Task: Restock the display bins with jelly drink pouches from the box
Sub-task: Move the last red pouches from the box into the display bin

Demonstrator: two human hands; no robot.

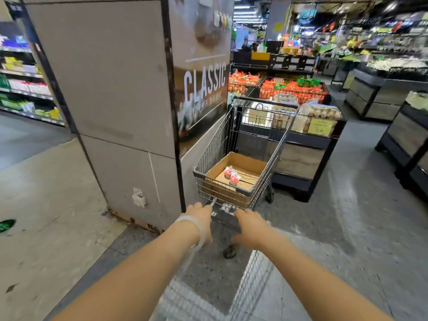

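Hands — left hand [201, 214] and right hand [251, 224] — curl on one cart [209, 158] handle; one open box [243, 162] inside holds two or three pouches [231, 175].

dim store, overhead lights, motion blur, edges warped

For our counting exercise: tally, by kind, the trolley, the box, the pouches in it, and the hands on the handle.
Shopping trolley: 1
Cardboard box: 1
Red-and-white pouches: about 3, blurred
Hands: 2, left hand, right hand
Total: about 7
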